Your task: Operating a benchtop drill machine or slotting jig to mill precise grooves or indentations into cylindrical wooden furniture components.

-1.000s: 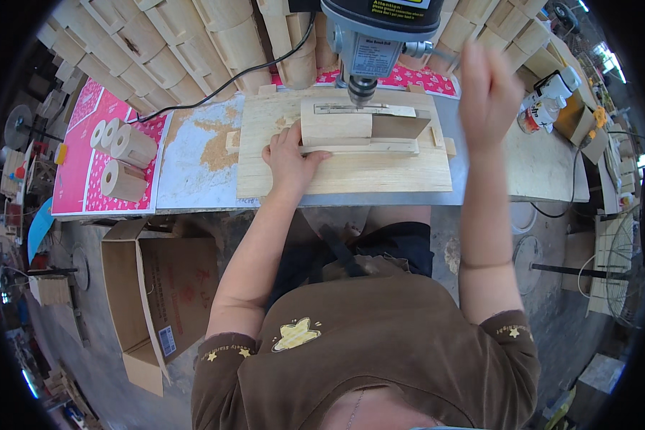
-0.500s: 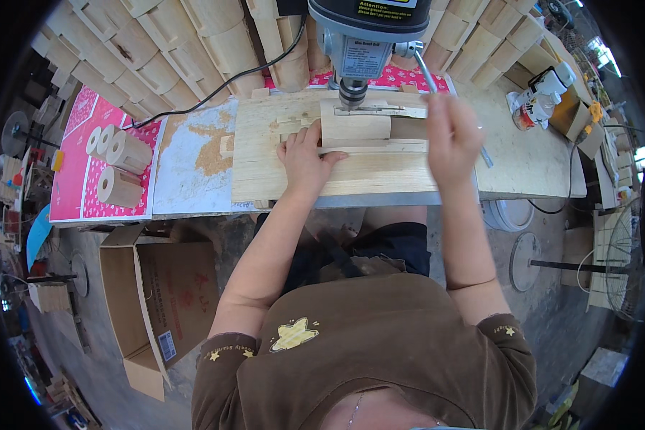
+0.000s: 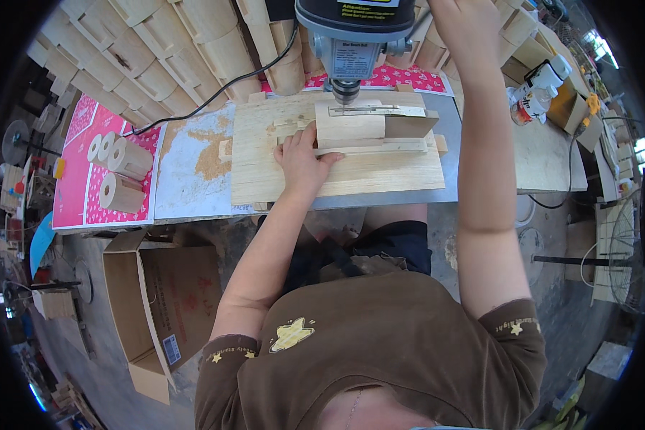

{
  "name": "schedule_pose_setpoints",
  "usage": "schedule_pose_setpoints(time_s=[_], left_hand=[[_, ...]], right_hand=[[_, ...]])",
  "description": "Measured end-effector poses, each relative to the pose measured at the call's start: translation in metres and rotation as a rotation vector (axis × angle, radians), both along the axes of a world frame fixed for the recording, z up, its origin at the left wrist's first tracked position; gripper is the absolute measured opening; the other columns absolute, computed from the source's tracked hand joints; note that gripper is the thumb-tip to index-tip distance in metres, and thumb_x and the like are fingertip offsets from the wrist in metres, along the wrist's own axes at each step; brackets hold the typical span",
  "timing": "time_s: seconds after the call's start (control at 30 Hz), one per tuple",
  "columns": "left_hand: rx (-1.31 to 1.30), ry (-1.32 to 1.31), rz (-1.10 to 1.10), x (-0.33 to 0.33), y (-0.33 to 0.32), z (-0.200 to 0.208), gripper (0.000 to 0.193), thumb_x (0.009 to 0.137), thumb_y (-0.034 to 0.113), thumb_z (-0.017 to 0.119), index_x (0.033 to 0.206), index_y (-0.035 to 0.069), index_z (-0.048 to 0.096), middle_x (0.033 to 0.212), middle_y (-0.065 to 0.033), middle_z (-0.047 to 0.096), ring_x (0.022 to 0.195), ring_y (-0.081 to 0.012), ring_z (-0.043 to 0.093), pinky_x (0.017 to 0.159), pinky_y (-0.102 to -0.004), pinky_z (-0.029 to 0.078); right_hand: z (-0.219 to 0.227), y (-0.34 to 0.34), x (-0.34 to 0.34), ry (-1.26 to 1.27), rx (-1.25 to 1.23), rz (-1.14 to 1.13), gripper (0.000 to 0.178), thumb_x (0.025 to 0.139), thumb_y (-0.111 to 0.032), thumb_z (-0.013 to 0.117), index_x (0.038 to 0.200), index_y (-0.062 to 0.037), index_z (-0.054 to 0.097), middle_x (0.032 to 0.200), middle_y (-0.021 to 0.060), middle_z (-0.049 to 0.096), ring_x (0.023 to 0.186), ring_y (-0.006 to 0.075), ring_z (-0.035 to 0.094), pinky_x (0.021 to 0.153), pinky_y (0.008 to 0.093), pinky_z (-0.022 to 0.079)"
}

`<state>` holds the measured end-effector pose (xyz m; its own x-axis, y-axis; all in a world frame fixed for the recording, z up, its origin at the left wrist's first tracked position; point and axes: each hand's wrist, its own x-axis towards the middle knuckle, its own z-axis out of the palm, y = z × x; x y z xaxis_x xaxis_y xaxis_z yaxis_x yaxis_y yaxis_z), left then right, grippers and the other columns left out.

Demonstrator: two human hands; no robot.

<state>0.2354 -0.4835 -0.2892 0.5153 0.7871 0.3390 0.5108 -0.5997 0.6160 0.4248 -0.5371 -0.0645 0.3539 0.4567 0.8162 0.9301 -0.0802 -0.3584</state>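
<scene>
On my far left, three short wooden rolls (image 3: pixel 118 168) with holes through their centres lie on a pink patterned sheet (image 3: pixel 75 154), and behind them stacks of curved wooden parts (image 3: pixel 158 50) run along the back of the bench. Below the bench edge an open cardboard box (image 3: pixel 161 301) sits on the floor. A patch of sawdust (image 3: pixel 208 159) covers the pale sheet just left of the wooden board (image 3: pixel 365 175), and a black cable (image 3: pixel 215 93) runs across the stacked parts toward the drill press (image 3: pixel 351 32).

My left hand (image 3: pixel 301 161) rests flat on the board, fingers spread and pressed against the left end of the wooden block (image 3: pixel 351 125); it braces the block rather than closing around it. The block stands on the board against a thin wooden strip, right under the drill chuck (image 3: pixel 345 89), which hangs just above the block's top. A darker, angled piece of wood (image 3: pixel 408 125) sits touching the block's right side.

My right hand (image 3: pixel 466 21) is raised to the right of the drill head at the top edge of the picture. The hand is partly cut off there, so I cannot tell whether it is closed on anything.

Further right, a white and orange bottle (image 3: pixel 537 97) stands on the bench, and a small yellow box (image 3: pixel 573 107) lies just beside it.
</scene>
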Motion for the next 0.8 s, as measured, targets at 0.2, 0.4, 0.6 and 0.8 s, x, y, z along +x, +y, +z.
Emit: schedule_pose_setpoints(time_s=[0.2,0.4,0.6,0.8], left_hand=[[-0.183,-0.084,-0.060,0.010,0.006,0.007,0.058,0.058,0.028,0.079,0.110,0.011,0.059,0.092,-0.0060,0.059,0.092,-0.0222,0.053,0.090,-0.0410,0.023],[-0.265,-0.252,-0.184,0.002,0.021,0.000,0.042,0.056,0.018,0.081,0.093,0.007,0.065,0.085,-0.0045,0.059,0.076,-0.0164,0.056,0.076,-0.0342,0.039],[-0.407,-0.394,-0.126,-0.084,0.045,0.018,0.028,0.061,0.012,0.081,0.080,0.001,0.065,0.072,-0.0029,0.060,0.061,-0.0105,0.055,0.055,-0.0216,0.045],[-0.798,-0.546,0.049,-0.108,0.039,0.064,0.031,0.072,0.026,0.075,0.072,-0.003,0.062,0.065,-0.0069,0.061,0.051,-0.0093,0.053,0.048,-0.0211,0.042]], right_hand=[[-0.039,0.018,0.042,0.154,0.055,0.143,0.031,0.088,-0.030,0.050,0.087,0.0003,0.058,0.073,0.0161,0.059,0.070,0.0311,0.057,0.064,0.0365,0.044],[-0.169,-0.069,0.021,-0.059,-0.442,0.100,0.030,0.079,-0.026,0.063,0.099,-0.0039,0.057,0.091,0.0113,0.058,0.084,0.0297,0.054,0.071,0.0404,0.042],[-0.168,-0.080,0.020,-0.081,-0.476,0.134,0.029,0.072,-0.018,0.068,0.095,-0.0055,0.058,0.082,0.0088,0.054,0.080,0.0292,0.051,0.070,0.0392,0.041],[-0.163,-0.085,0.000,0.002,-0.486,0.224,0.029,0.070,-0.013,0.069,0.095,-0.0037,0.058,0.085,0.0093,0.055,0.081,0.0293,0.050,0.071,0.0385,0.041]])
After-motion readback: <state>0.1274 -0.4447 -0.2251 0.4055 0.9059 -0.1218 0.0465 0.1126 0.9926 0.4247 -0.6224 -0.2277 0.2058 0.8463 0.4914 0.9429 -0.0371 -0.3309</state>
